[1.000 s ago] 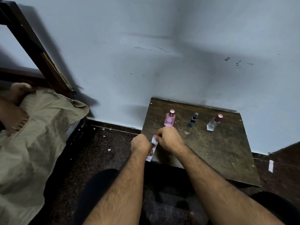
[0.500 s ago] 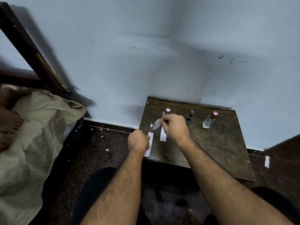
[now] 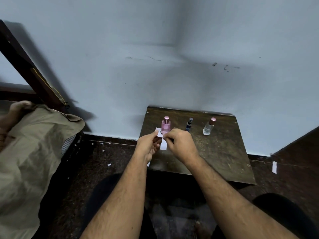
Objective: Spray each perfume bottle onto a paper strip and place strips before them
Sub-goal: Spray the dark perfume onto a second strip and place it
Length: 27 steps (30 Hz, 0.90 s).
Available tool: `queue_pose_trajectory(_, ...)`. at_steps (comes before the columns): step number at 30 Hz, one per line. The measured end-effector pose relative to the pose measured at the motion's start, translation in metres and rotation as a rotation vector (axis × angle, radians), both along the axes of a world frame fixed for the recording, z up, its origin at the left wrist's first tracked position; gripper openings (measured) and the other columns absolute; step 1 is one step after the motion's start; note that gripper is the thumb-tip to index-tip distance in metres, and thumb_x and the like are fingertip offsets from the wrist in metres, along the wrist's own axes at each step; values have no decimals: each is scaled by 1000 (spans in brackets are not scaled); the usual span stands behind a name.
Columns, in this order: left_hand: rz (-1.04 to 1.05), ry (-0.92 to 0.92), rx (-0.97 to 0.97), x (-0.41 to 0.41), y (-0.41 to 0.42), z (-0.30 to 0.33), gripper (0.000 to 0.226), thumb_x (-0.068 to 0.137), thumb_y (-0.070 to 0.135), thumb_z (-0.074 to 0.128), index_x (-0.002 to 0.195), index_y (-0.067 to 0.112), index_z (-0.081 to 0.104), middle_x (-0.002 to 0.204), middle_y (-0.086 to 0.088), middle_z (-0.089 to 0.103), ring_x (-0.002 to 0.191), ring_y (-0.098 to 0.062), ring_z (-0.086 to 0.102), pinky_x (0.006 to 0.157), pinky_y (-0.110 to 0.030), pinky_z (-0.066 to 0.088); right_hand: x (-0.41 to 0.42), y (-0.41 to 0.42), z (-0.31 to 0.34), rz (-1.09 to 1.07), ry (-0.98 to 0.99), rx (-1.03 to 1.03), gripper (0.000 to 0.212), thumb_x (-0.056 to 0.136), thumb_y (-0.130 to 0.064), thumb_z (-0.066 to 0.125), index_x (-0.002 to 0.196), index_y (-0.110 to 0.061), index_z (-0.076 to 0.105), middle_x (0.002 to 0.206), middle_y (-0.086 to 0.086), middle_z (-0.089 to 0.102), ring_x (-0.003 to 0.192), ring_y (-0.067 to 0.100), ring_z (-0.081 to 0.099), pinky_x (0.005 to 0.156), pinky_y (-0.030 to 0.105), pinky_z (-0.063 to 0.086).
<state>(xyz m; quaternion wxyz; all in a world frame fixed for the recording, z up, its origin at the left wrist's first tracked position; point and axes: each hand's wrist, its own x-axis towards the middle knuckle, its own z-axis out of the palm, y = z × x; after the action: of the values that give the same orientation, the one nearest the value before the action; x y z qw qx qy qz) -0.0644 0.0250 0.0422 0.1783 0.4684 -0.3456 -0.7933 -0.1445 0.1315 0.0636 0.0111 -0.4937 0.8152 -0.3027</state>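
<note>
White paper strip [image 3: 158, 132] between both hands

Three perfume bottles [image 3: 165, 125] [image 3: 189, 124] [image 3: 209, 127], two hands [image 3: 148, 147] [image 3: 181, 146], one board [image 3: 221, 152].

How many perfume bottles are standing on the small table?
3, in one row near the wall: the pink bottle at left behind the hands, the dark blue bottle in the middle, the clear bottle at right.

I see a pink perfume bottle [image 3: 165, 125] with a pink cap, a dark blue bottle [image 3: 188, 125] with a black cap, and a clear glass bottle [image 3: 208, 129] with a rose-coloured cap. They stand on a dark brown, scuffed wooden board [image 3: 222, 152]. The paper strip [image 3: 163, 146] is white. I see a pale blue wall [image 3: 172, 49] and an olive-tan cloth [image 3: 31, 144].
</note>
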Motion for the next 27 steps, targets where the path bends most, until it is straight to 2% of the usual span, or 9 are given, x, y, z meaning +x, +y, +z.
queue_pose_trajectory(3, -12, -36, -10, -7, 12, 6, 20, 92, 12, 65, 73, 7, 61, 53, -1, 55, 42, -7, 50, 37, -14, 40, -2, 17, 3, 43, 49, 11, 13, 85, -14, 65, 89, -13, 77, 83, 2, 70, 76, 21, 65, 68, 35, 55)
queue_pose_trajectory(6, -24, -95, -41, -15, 25, 10, 16, 93, 15, 64, 79, 7, 65, 61, -3, 56, 48, -8, 46, 35, -14, 39, -6, 34, 6, 60, 79, 12, 13, 84, -13, 66, 90, -12, 77, 82, 3, 69, 76, 22, 65, 67, 35, 55)
queue_pose_trajectory(9, -25, -101, -62, -21, 39, 14, 13, 95, 18, 61, 94, 7, 66, 65, -4, 57, 47, -7, 44, 35, -14, 38, -11, 50, 5, 55, 95, 31, 14, 83, -15, 64, 88, -13, 77, 81, 3, 69, 74, 24, 65, 63, 36, 54)
queue_pose_trajectory(13, -31, -92, -76, -26, 54, 18, 16, 95, 20, 59, 104, 9, 66, 75, -6, 63, 49, -10, 49, 36, -15, 36, -15, 69, -1, 42, 101, 27, 14, 81, -16, 65, 87, -13, 77, 79, 4, 68, 72, 27, 66, 59, 35, 54)
queue_pose_trajectory(18, -48, -108, -99, -30, 65, 19, 10, 94, 21, 62, 98, 13, 66, 78, -5, 65, 56, -11, 51, 38, -18, 34, -21, 83, -12, 25, 92, 16, 15, 80, -15, 65, 88, -14, 77, 79, 4, 69, 72, 27, 67, 60, 35, 55)
queue_pose_trajectory(22, -63, -91, -180, -33, 66, 13, 8, 92, 18, 65, 87, 14, 65, 75, -4, 65, 57, -11, 53, 43, -20, 33, -24, 87, -15, 18, 37, 81, 23, 81, -18, 58, 95, -16, 76, 87, 3, 70, 82, 27, 67, 67, 38, 55)
queue_pose_trajectory(24, -43, -109, -260, -35, 62, 7, 10, 92, 18, 66, 83, 13, 65, 79, -6, 65, 63, -14, 55, 44, -21, 34, -31, 86, -18, -42, -13, 105, 26, 81, -20, 55, 97, -19, 75, 92, 1, 70, 88, 25, 66, 72, 37, 54)
queue_pose_trajectory(27, -26, -130, -355, -37, 56, 0, 15, 91, 16, 66, 76, 14, 65, 83, -10, 65, 68, -15, 53, 39, -15, 35, -45, 82, -25, -221, -142, 106, 27, 82, -17, 56, 102, -19, 75, 100, 2, 72, 95, 24, 66, 84, 37, 54)
